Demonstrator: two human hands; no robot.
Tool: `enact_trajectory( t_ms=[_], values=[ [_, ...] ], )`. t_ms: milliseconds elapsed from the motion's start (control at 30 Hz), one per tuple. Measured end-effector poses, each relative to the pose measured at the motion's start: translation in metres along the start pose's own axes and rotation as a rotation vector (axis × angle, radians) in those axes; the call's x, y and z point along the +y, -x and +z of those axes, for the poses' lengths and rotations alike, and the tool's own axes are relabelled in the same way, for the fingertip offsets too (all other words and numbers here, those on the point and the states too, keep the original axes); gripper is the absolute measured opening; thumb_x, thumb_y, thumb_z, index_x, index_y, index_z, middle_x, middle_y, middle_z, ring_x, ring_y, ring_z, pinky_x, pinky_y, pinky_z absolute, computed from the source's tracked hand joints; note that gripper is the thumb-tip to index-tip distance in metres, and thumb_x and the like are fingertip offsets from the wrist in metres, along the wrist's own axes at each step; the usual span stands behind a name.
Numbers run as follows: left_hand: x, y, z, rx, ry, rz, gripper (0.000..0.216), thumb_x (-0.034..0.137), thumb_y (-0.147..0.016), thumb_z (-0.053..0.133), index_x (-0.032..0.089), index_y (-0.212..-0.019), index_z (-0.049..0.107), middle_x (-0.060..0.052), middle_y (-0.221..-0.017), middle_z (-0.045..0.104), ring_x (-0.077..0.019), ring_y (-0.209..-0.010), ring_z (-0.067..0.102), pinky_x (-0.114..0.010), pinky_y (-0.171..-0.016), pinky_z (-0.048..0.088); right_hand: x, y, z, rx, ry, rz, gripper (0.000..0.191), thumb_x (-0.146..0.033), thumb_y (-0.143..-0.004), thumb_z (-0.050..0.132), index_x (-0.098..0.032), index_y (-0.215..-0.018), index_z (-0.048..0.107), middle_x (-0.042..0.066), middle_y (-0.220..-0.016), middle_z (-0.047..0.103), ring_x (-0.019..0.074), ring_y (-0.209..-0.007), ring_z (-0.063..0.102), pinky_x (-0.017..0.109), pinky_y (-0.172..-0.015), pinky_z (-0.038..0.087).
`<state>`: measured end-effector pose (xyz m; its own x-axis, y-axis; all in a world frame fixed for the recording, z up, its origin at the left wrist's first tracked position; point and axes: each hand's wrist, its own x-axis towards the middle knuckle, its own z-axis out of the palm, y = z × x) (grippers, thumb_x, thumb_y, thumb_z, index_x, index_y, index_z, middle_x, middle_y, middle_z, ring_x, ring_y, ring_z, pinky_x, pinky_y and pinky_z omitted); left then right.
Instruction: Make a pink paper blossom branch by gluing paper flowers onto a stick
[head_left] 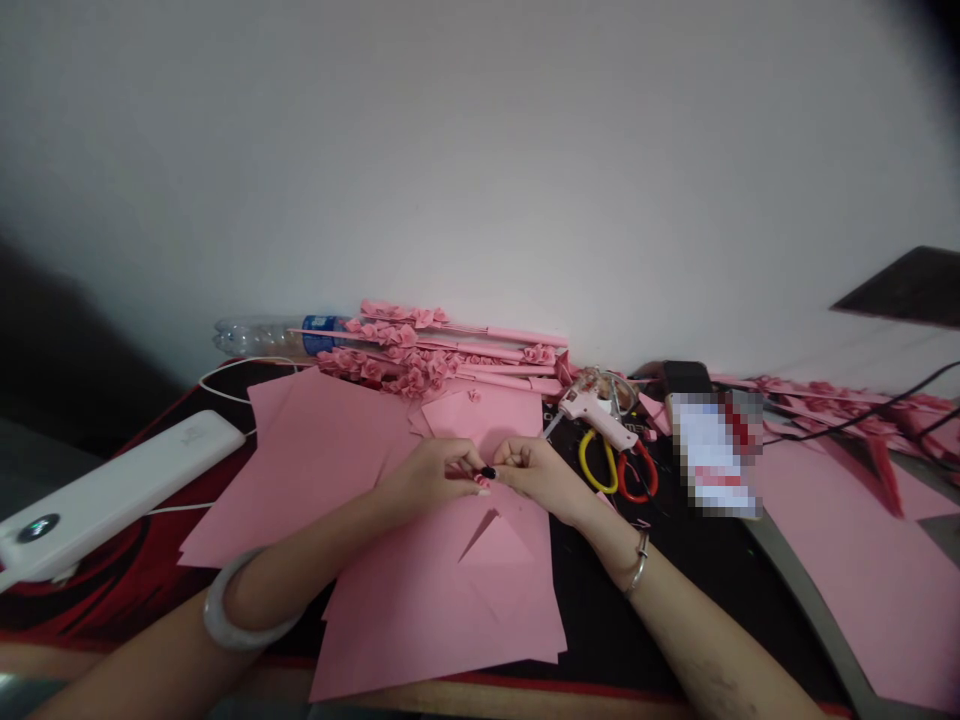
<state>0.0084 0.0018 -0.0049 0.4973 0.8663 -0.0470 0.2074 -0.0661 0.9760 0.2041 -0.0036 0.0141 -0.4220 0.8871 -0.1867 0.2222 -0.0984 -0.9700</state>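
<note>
My left hand [435,474] and my right hand [537,472] meet fingertip to fingertip over a pile of pink paper sheets [420,590] in the middle of the table. Both pinch a small piece of pink paper [484,478] between thumbs and forefingers; the piece is mostly hidden by my fingers. A pale bangle [232,612] sits on my left wrist and a thin silver bracelet [637,565] on my right. One sheet below my hands has a folded triangular flap [495,535].
Pink paper flower stems [442,350] lie along the wall beside a plastic bottle [277,335]. A pink glue gun [600,418] and scissors with yellow and red handles [619,468] lie right of my hands. A white power bank [112,495] sits at left, more pink sheets [862,560] at right.
</note>
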Motion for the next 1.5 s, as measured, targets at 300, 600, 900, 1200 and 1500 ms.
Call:
enact_trajectory(
  t_ms=[300, 600, 900, 1200, 1500],
  values=[
    [0.000, -0.001, -0.001, 0.025, 0.035, 0.016, 0.016, 0.021, -0.065, 0.074, 0.017, -0.079, 0.066, -0.001, -0.078, 0.071, -0.0178, -0.079, 0.068, -0.030, -0.077, 0.053, -0.003, 0.001, -0.001, -0.054, -0.060, 0.028, 0.047, -0.059, -0.069, 0.076, -0.018, -0.066, 0.053, -0.010, -0.050, 0.037, 0.0064, -0.047, 0.025, 0.024, -0.046, 0.015],
    [0.002, -0.002, -0.001, 0.029, 0.254, -0.053, 0.023, 0.024, -0.068, 0.077, 0.017, -0.084, 0.063, -0.001, -0.083, 0.071, -0.0175, -0.080, 0.069, -0.030, -0.073, 0.056, -0.001, 0.002, 0.001, 0.017, -0.114, 0.024, 0.039, -0.050, -0.073, 0.074, -0.019, -0.069, 0.051, -0.010, -0.048, 0.039, 0.0060, -0.043, 0.026, 0.023, -0.044, 0.015],
    [-0.002, -0.001, -0.001, 0.068, 0.180, -0.064, 0.016, 0.025, -0.072, 0.076, 0.018, -0.082, 0.065, -0.001, -0.083, 0.073, -0.0181, -0.081, 0.070, -0.032, -0.077, 0.056, 0.007, -0.001, 0.003, 0.117, -0.233, -0.075, 0.033, -0.048, -0.078, 0.071, -0.019, -0.077, 0.055, -0.011, -0.048, 0.039, 0.0057, -0.041, 0.024, 0.024, -0.044, 0.014],
    [-0.004, -0.001, 0.003, 0.097, 0.131, -0.038, 0.024, 0.020, -0.066, 0.078, 0.017, -0.082, 0.061, -0.002, -0.084, 0.072, -0.0198, -0.085, 0.070, -0.031, -0.080, 0.055, 0.009, -0.003, 0.009, 0.186, -0.061, -0.127, 0.031, -0.042, -0.070, 0.078, -0.017, -0.072, 0.060, -0.007, -0.054, 0.044, 0.0079, -0.050, 0.032, 0.023, -0.049, 0.021],
    [-0.002, 0.003, 0.004, 0.067, 0.038, -0.052, 0.020, 0.026, -0.069, 0.076, 0.019, -0.074, 0.058, -0.002, -0.077, 0.073, -0.0216, -0.082, 0.071, -0.030, -0.071, 0.053, 0.003, 0.000, 0.005, 0.132, -0.015, -0.061, 0.041, -0.051, -0.068, 0.077, -0.018, -0.063, 0.054, -0.008, -0.054, 0.042, 0.0075, -0.051, 0.030, 0.024, -0.049, 0.020]
  ],
)
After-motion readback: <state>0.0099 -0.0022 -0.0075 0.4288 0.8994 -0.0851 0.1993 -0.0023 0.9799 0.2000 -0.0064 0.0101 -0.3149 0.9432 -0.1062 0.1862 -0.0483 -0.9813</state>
